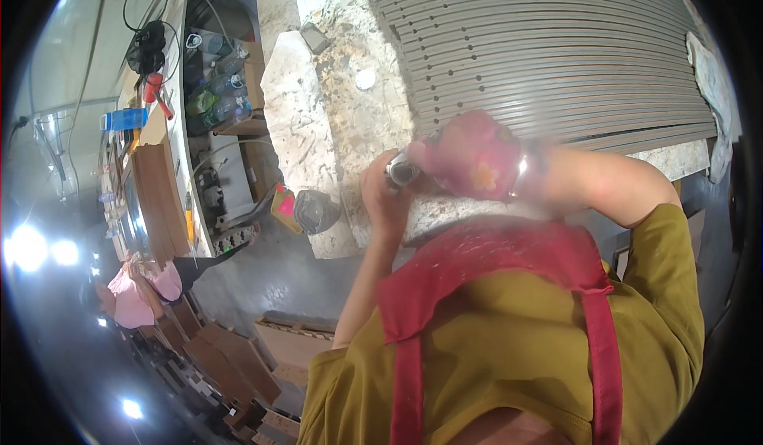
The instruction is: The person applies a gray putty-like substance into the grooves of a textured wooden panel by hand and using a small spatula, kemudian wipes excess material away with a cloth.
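My left hand (385, 195) is closed around a small round thing with a pale rim and a dark inside (402, 172); its kind I cannot make out. Right beside it is my right hand (469, 157), in a pink flower-patterned covering and smeared by motion. Its fingertips come up against the round thing, but whether they grip anything is unclear. Both hands are over the near edge of a stained whitish worktop (366, 119). Just beyond them lie many long, narrow grey-brown strips (556, 63), packed side by side, with rows of dark dots near their left ends.
A small grey block (315, 38) sits on the worktop's far left. At its near left corner is a grey bundled bag (316, 211). Further left, a shelf unit holds plastic bottles (226, 87). A pale cloth (710, 103) hangs at the right. Another person in pink (135, 294) is far left.
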Motion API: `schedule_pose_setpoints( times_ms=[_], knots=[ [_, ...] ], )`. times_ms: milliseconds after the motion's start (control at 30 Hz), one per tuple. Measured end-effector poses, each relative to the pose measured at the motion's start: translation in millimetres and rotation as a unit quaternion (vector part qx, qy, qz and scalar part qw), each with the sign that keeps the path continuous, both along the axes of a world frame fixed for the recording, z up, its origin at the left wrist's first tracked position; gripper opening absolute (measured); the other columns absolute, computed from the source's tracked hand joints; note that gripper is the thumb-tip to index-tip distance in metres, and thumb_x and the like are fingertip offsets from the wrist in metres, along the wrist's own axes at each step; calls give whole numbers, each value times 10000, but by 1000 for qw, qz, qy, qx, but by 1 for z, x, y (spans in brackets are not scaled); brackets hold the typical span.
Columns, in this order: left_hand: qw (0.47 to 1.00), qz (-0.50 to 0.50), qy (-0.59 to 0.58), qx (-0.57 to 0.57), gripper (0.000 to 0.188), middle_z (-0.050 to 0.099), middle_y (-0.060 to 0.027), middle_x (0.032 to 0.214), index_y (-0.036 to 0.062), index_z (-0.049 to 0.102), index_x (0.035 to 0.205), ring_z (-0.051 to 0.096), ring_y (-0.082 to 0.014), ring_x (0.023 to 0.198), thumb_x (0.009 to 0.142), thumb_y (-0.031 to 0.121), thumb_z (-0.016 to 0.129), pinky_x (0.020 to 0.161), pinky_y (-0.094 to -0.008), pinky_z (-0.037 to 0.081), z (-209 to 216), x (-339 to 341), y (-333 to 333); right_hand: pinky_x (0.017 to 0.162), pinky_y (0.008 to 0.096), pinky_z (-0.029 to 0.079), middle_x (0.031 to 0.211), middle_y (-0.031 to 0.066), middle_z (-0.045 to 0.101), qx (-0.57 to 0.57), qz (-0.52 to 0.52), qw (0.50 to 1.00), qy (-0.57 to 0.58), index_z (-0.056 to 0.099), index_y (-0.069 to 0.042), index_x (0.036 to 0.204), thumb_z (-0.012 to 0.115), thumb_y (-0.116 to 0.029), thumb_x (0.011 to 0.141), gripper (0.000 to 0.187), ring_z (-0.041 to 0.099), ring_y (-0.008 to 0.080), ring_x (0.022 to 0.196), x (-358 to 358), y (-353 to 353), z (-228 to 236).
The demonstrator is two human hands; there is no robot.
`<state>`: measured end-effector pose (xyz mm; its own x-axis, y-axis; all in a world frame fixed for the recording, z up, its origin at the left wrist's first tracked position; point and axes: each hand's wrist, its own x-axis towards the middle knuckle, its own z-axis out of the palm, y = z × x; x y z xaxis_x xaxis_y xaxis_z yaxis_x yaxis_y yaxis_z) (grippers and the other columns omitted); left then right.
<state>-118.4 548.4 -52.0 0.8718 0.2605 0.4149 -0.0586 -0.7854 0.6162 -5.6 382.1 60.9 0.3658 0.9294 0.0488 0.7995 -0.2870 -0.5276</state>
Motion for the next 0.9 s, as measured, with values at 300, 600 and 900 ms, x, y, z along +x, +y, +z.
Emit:
schedule_pose_setpoints(
  times_ms=[300, 600, 900],
  knots=[
    [973, -33, 192, -122, 490, 629, -95, 1056, 54, 591, 1173, 549, -149, 748, 711, 51, 754, 673, -277, 466, 1, 2, 27, 530, 365, 517, 746, 77, 622, 41, 96, 975, -194, 578, -60, 995, 588, -249, 852, 237, 638, 243, 647, 9, 8, -31],
    [970, -62, 198, -130, 439, 602, -113, 913, 118, 605, 1143, 573, -296, 895, 720, 94, 720, 790, -372, 468, 7, 5, 29, 604, 377, 544, 779, 94, 642, -105, 96, 984, -109, 611, -56, 971, 551, -258, 877, 231, 655, 262, 708, 14, 38, -16],
    [963, -41, 208, -166, 500, 558, -119, 966, 125, 594, 1207, 581, -237, 820, 726, 55, 711, 746, -336, 479, -13, -4, 33, 639, 437, 511, 701, 123, 625, -141, 111, 984, 5, 635, -49, 928, 438, -278, 941, 303, 636, 305, 678, 21, 35, -1]
  ],
)
